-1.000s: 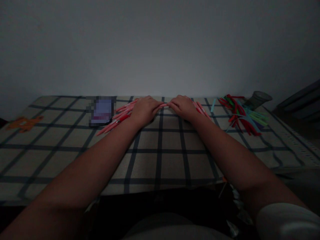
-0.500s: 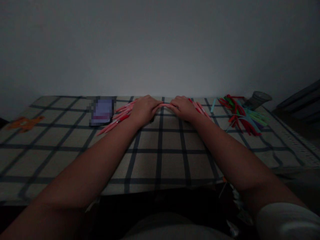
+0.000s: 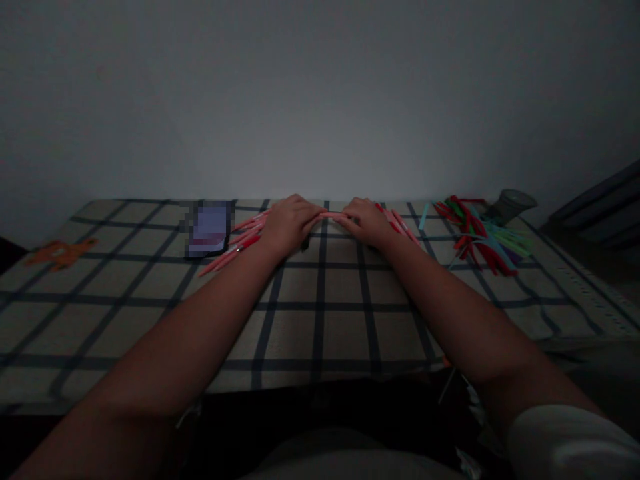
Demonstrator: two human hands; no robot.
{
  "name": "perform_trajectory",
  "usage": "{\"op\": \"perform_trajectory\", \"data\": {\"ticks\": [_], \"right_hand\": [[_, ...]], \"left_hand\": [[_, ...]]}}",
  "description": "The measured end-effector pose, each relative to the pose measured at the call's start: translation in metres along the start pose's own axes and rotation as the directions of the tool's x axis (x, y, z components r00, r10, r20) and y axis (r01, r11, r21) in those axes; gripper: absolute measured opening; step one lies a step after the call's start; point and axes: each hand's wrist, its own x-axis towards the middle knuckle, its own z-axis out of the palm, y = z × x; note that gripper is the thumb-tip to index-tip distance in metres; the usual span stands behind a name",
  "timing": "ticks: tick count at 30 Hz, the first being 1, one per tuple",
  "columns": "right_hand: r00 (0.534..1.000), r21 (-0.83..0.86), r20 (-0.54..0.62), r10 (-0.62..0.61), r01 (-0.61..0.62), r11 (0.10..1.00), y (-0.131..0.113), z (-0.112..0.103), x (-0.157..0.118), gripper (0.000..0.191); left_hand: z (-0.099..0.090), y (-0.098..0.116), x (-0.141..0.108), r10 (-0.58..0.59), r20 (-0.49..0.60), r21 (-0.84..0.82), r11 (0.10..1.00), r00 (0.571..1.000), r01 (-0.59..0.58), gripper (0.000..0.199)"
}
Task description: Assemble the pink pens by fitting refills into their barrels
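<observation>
In the head view, a thin pink strip (image 3: 329,215) spans the small gap between my two hands near the back of the table. My left hand (image 3: 291,223) is closed on its left end, and my right hand (image 3: 365,221) pinches its right end. Several pink and red sticks (image 3: 240,245) fan out on the cloth beside and partly under my left hand. More pink and red sticks (image 3: 404,225) lie just right of my right hand. A small dark object (image 3: 305,245) shows below my left fingers, too dim to make out.
A phone-like device (image 3: 209,229), partly blurred, lies left on the checked tablecloth (image 3: 345,333). An orange item (image 3: 61,254) is at far left. Several coloured strips (image 3: 477,240) and a dark cup (image 3: 511,205) lie at the right. A pale wall stands behind.
The view has shifted slightly, so the table appears a little lower. Both hands keep hold of the pink strip, with the fingers moved only slightly.
</observation>
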Motion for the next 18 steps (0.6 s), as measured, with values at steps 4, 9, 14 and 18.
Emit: {"op": "perform_trajectory", "data": {"ticks": [4,9,14,18], "right_hand": [[0.993,0.266,-0.105,0.05,-0.02,0.964,-0.004,0.001,-0.001,0.049],[0.961,0.562,-0.103,0.257,-0.157,0.812,-0.013,0.006,-0.001,0.055],[0.913,0.737,-0.136,0.385,-0.166,0.655,-0.028,0.01,0.005,0.061],[0.903,0.914,-0.075,0.422,-0.106,0.391,-0.045,0.014,0.009,0.062]], "left_hand": [[0.008,0.001,-0.003,-0.02,-0.008,-0.031,0.999,1.0,0.02,0.045],[0.008,0.005,-0.006,-0.135,0.045,0.007,0.991,0.99,0.135,0.047],[0.006,0.01,-0.003,-0.152,0.064,-0.171,0.972,0.986,0.161,0.048],[0.007,0.018,-0.001,-0.174,0.087,-0.517,0.834,0.981,0.194,0.048]]}}
